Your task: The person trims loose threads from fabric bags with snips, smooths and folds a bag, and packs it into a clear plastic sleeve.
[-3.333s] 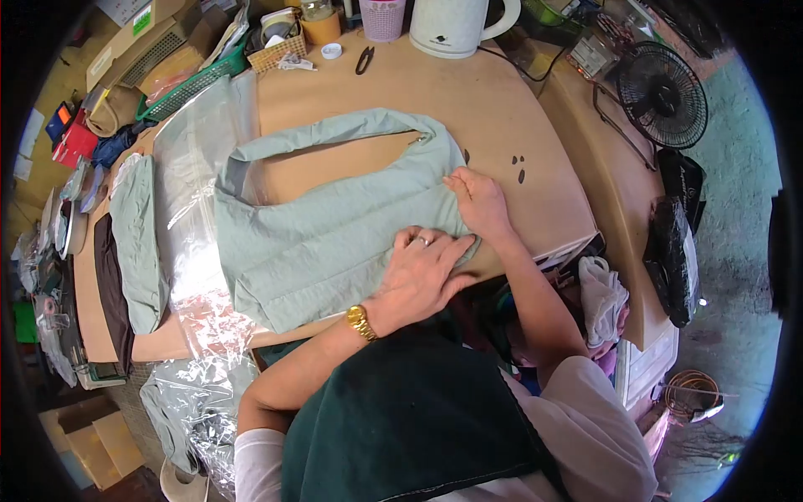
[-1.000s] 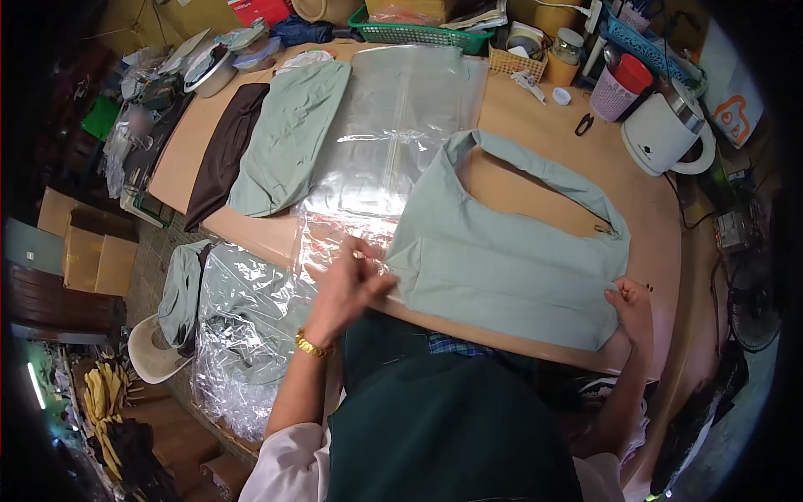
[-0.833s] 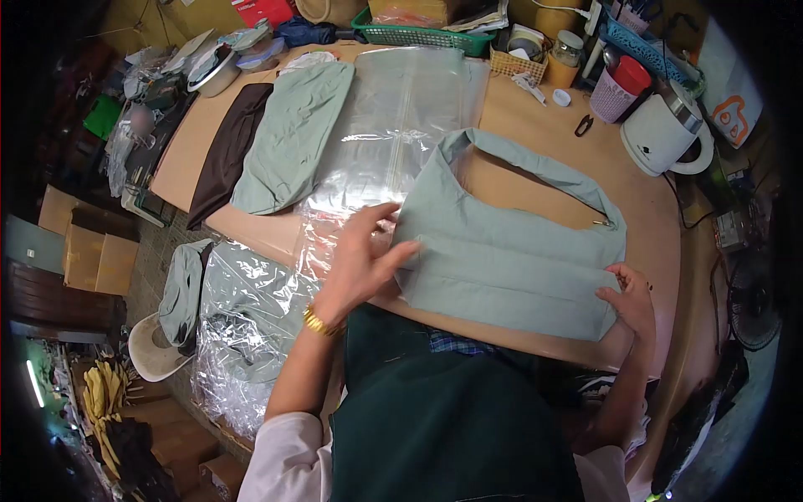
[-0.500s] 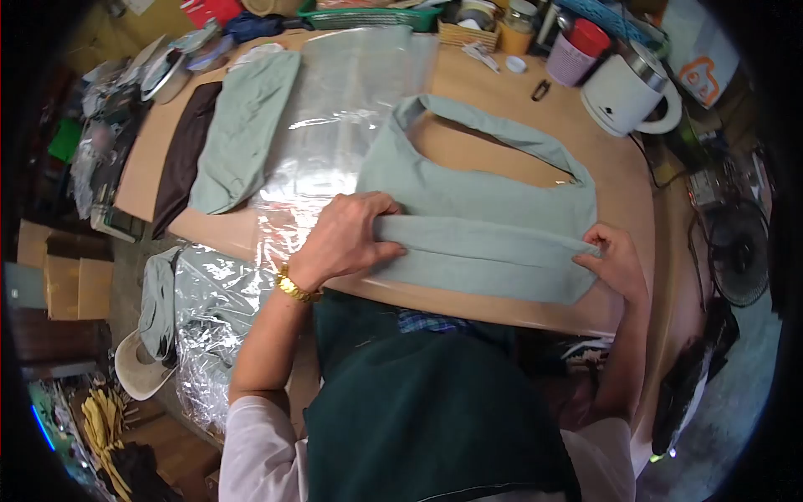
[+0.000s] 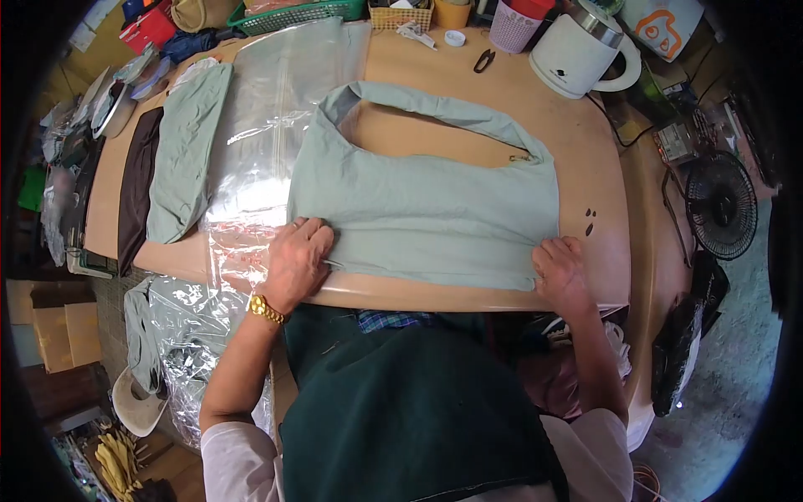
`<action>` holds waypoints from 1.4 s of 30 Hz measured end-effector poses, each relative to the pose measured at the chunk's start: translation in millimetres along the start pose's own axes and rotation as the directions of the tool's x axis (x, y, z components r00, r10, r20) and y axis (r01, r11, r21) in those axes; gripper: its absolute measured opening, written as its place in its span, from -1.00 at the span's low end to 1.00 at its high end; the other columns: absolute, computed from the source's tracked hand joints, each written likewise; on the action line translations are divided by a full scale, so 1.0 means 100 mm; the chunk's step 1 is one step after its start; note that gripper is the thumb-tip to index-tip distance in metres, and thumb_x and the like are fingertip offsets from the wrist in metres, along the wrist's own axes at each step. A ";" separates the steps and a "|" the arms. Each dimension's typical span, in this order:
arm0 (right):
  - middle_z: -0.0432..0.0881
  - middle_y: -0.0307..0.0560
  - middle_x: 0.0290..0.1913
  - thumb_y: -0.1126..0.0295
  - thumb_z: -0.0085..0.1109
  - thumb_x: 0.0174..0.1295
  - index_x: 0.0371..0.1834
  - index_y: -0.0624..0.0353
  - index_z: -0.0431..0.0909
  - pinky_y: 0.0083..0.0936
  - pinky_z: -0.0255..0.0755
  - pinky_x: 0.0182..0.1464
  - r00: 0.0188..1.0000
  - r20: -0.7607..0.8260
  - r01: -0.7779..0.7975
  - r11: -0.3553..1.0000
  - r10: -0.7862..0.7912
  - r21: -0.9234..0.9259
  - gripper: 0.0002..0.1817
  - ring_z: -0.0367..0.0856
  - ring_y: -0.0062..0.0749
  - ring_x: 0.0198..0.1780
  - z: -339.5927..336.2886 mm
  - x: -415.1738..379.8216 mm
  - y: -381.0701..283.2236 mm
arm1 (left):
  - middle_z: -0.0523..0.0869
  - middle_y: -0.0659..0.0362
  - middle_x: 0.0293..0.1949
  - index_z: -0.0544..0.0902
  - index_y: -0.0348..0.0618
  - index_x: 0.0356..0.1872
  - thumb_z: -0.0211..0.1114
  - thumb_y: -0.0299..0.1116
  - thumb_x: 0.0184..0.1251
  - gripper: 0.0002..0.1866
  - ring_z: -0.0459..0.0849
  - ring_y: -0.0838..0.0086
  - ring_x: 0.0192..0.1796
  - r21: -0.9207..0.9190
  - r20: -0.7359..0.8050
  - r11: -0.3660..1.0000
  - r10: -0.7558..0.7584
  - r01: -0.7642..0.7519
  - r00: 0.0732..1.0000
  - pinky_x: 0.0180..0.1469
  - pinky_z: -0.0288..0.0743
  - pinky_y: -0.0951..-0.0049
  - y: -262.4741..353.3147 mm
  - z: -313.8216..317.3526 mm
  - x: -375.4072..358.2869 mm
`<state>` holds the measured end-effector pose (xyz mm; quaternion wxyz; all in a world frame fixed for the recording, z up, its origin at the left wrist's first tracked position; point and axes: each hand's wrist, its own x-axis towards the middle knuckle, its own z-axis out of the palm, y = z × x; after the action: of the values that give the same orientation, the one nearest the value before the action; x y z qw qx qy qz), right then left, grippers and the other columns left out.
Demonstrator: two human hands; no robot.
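Note:
A pale green fabric shoulder bag (image 5: 422, 201) lies flat on the table, its strap looped toward the far side. A small metal zip pull (image 5: 520, 158) shows near the strap's right end. My left hand (image 5: 299, 259), with a gold watch (image 5: 267, 309) on the wrist, is closed on the bag's lower left edge. At the lower right corner, my right hand (image 5: 562, 272) is closed on the fabric with curled fingers. Slight creases run across the bag between both hands.
Clear plastic sheets (image 5: 255, 142) lie left of the bag, beside folded green fabric (image 5: 191, 151) and a dark brown piece (image 5: 138, 192). A white kettle (image 5: 577, 52), small black snips (image 5: 484, 60) and a green basket (image 5: 297, 20) stand or lie farther back. A fan (image 5: 721, 205) is at the right.
The bag's lower part, previously a folded-looking band, now lies smoother and flatter. Both hands have turned knuckles-up onto its lower corners. The view has shifted, moving the table leftward in frame.

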<state>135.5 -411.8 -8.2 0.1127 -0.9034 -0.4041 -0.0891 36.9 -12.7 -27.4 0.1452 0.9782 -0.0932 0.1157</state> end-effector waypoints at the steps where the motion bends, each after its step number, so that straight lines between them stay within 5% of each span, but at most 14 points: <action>1: 0.33 -0.15 -0.52 0.64 0.15 -0.34 -0.58 0.11 0.26 -0.29 0.24 -0.14 0.998 0.063 -0.037 0.995 0.032 0.091 -0.72 0.45 -0.17 -0.35 -0.09 0.02 -0.03 | 0.48 0.14 -0.40 0.40 -0.10 -0.46 0.34 -0.58 -0.32 -0.66 0.53 0.17 -0.28 0.004 -0.002 1.000 0.006 -0.006 1.000 -0.24 0.41 0.23 0.01 0.00 -0.02; 3: 0.33 -0.15 -0.52 0.63 0.15 -0.35 -0.58 0.11 0.26 -0.28 0.24 -0.13 0.990 0.127 -0.078 0.981 0.056 0.180 -0.72 0.45 -0.16 -0.35 -0.24 0.05 -0.11 | 0.48 0.15 -0.37 0.42 -0.09 -0.44 0.38 -0.55 -0.34 -0.64 0.53 0.19 -0.28 0.046 -0.039 0.998 -0.044 0.046 0.998 -0.22 0.42 0.24 0.03 0.01 -0.04; 9: 0.34 -0.13 -0.52 0.63 0.17 -0.35 -0.57 0.10 0.29 -0.25 0.24 -0.07 0.989 -0.146 -0.009 0.999 0.002 -0.046 -0.71 0.43 -0.17 -0.37 -0.03 -0.24 -0.17 | 0.46 0.14 -0.39 0.44 -0.09 -0.42 0.37 -0.58 -0.35 -0.64 0.51 0.20 -0.29 0.061 -0.009 0.998 -0.003 0.004 1.000 -0.23 0.41 0.24 0.05 -0.03 -0.05; 12: 0.36 -0.09 -0.46 0.65 0.17 -0.38 -0.52 0.11 0.33 -0.21 0.24 -0.05 0.995 -0.024 -0.095 0.995 0.094 -0.040 -0.70 0.43 -0.13 -0.31 -0.01 -0.34 -0.18 | 0.46 0.14 -0.38 0.45 -0.10 -0.42 0.37 -0.57 -0.34 -0.64 0.50 0.19 -0.29 0.061 0.005 0.998 0.026 -0.026 1.000 -0.24 0.41 0.25 0.05 -0.01 -0.07; 15: 0.40 -0.06 -0.37 0.66 0.15 -0.32 -0.46 0.12 0.37 -0.18 0.24 -0.02 0.936 -0.191 -0.310 0.950 0.297 -0.045 -0.70 0.44 -0.10 -0.22 -0.20 -0.18 -0.36 | 0.46 0.13 -0.37 0.45 -0.09 -0.41 0.37 -0.57 -0.33 -0.65 0.50 0.19 -0.27 0.053 0.008 0.998 0.026 -0.027 1.000 -0.23 0.41 0.25 0.05 0.02 -0.09; 18: 0.42 -0.06 -0.30 0.67 0.15 -0.24 -0.39 0.12 0.41 -0.18 0.24 -0.01 0.949 -0.175 -0.266 0.964 0.261 -0.001 -0.70 0.44 -0.08 -0.13 -0.13 -0.21 -0.37 | 0.46 0.13 -0.38 0.44 -0.10 -0.44 0.37 -0.56 -0.31 -0.67 0.50 0.19 -0.27 0.048 0.020 0.997 0.055 -0.056 0.998 -0.22 0.42 0.27 0.06 0.00 -0.09; 22: 0.50 0.00 -0.16 0.66 0.16 -0.14 -0.20 0.17 0.48 -0.14 0.25 0.13 0.946 0.152 -0.279 0.958 0.286 -0.068 -0.65 0.47 -0.04 0.00 -0.11 -0.32 -0.13 | 0.48 0.14 -0.33 0.47 -0.09 -0.35 0.37 -0.53 -0.25 -0.65 0.51 0.20 -0.22 0.030 0.114 0.996 0.085 -0.089 0.990 -0.14 0.41 0.23 0.05 -0.19 -0.09; 24: 0.53 0.01 -0.10 0.64 0.19 -0.10 -0.13 0.17 0.51 -0.13 0.25 0.17 0.889 0.313 -0.307 0.942 0.334 -0.133 -0.63 0.47 -0.03 0.04 -0.43 -0.20 -0.20 | 0.57 0.06 -0.14 0.51 -0.14 -0.15 0.32 -0.49 0.05 -0.70 0.54 0.08 0.02 0.047 0.314 0.996 -0.085 0.074 0.945 0.07 0.40 0.18 0.19 -0.50 -0.04; 25: 0.56 -0.02 -0.08 0.57 0.23 -0.04 -0.14 0.16 0.53 -0.12 0.24 0.19 0.931 0.206 -0.306 0.952 0.302 -0.013 -0.67 0.50 -0.07 0.02 -0.61 -0.11 -0.24 | 0.57 0.06 -0.14 0.51 -0.14 -0.15 0.32 -0.49 0.05 -0.70 0.54 0.08 0.02 0.048 0.311 0.996 -0.086 0.075 0.946 0.07 0.40 0.18 0.29 -0.64 0.01; 27: 0.59 -0.05 -0.07 0.51 0.27 0.02 -0.15 0.15 0.54 -0.10 0.23 0.20 0.956 0.093 -0.288 0.952 0.279 0.106 -0.72 0.52 -0.11 0.01 -0.61 0.09 -0.33 | 0.41 -0.02 0.32 0.39 -0.13 0.28 0.34 -0.35 0.19 -0.41 0.29 0.00 0.42 0.017 0.200 0.998 -0.063 0.061 0.978 0.40 0.17 0.01 0.59 -0.81 0.14; 30: 0.51 0.01 0.22 0.32 0.29 0.13 0.11 0.09 0.51 0.06 0.10 0.36 0.894 -0.190 -0.346 0.896 0.405 0.279 -0.56 0.43 -0.03 0.26 -0.21 0.50 -0.59 | 0.00 -0.01 0.56 0.08 -0.07 0.54 0.24 -0.03 0.30 -0.15 -0.05 -0.02 0.58 -0.015 0.160 0.998 -0.053 0.056 0.986 0.48 -0.24 -0.26 0.92 -0.39 0.36; 32: 0.20 0.05 0.49 0.12 0.28 0.18 0.38 -0.01 0.33 0.31 -0.17 0.44 0.913 -0.058 -0.404 0.915 0.403 -0.011 -0.32 0.10 0.07 0.51 0.14 0.60 -0.64 | 0.01 -0.03 0.56 0.08 -0.07 0.53 0.13 0.17 0.32 -0.13 -0.05 -0.06 0.57 0.126 0.111 0.987 -0.113 0.099 0.987 0.44 -0.29 -0.38 0.88 0.02 0.45; 35: -0.04 0.09 0.58 -0.05 0.27 0.14 0.49 -0.08 0.18 0.47 -0.33 0.40 0.894 0.043 -0.444 0.894 0.447 -0.069 -0.15 -0.17 0.19 0.57 0.36 0.56 -0.54 | 0.01 -0.04 0.56 0.11 -0.05 0.53 0.07 0.27 0.31 -0.11 -0.07 -0.11 0.56 0.106 0.116 0.983 -0.161 0.149 0.980 0.41 -0.32 -0.44 0.59 0.27 0.51; 42: -0.03 0.21 0.56 -0.20 0.20 0.12 0.51 -0.11 0.18 0.46 -0.30 0.40 0.877 0.139 -0.457 0.888 0.460 -0.056 -0.10 -0.16 0.31 0.55 0.34 0.56 -0.47 | 0.06 -0.03 0.55 0.17 -0.12 0.50 0.01 0.37 0.27 -0.06 -0.07 -0.18 0.55 0.138 0.178 0.971 -0.219 0.196 0.959 0.40 -0.33 -0.45 0.60 0.24 0.52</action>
<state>139.8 -332.3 -20.6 0.0907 -0.9785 -0.1851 0.0031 78.1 -83.6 -20.7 0.0884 0.9960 0.0034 0.0104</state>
